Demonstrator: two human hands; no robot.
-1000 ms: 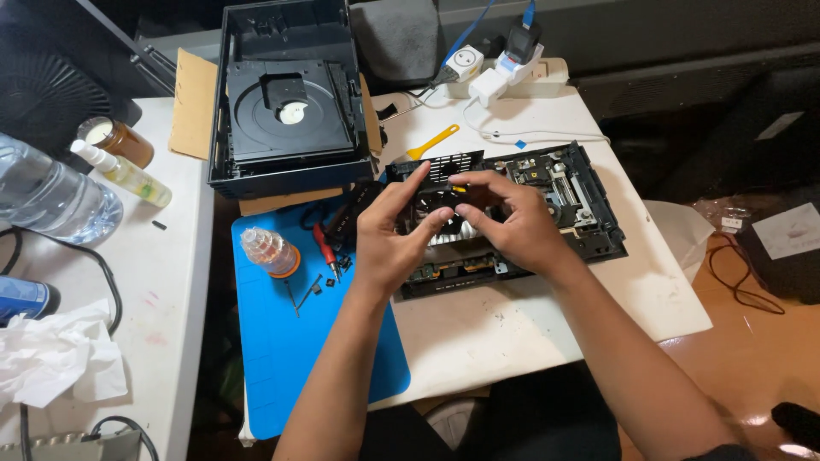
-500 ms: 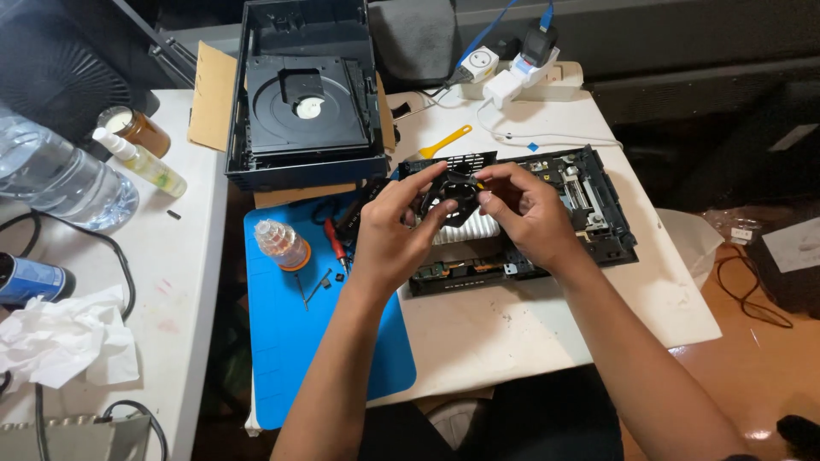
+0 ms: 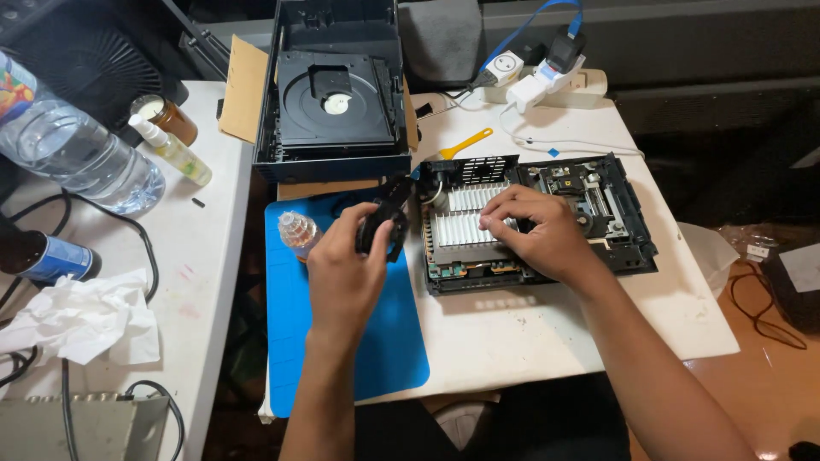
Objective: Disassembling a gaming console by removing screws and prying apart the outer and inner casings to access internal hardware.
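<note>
Left hand (image 3: 346, 265) now off board, gripping black fan (image 3: 383, 224) over blue mat (image 3: 342, 341); right hand (image 3: 538, 235) spread flat on heatsink (image 3: 465, 226).

Bright, even light fell from above onto the white table (image 3: 547, 341), while the far edge and the floor at right lay in deep shadow. The view was sharp at centre, with wide-angle bending at the edges and soft glare on the plastic bottle (image 3: 77, 154).
</note>
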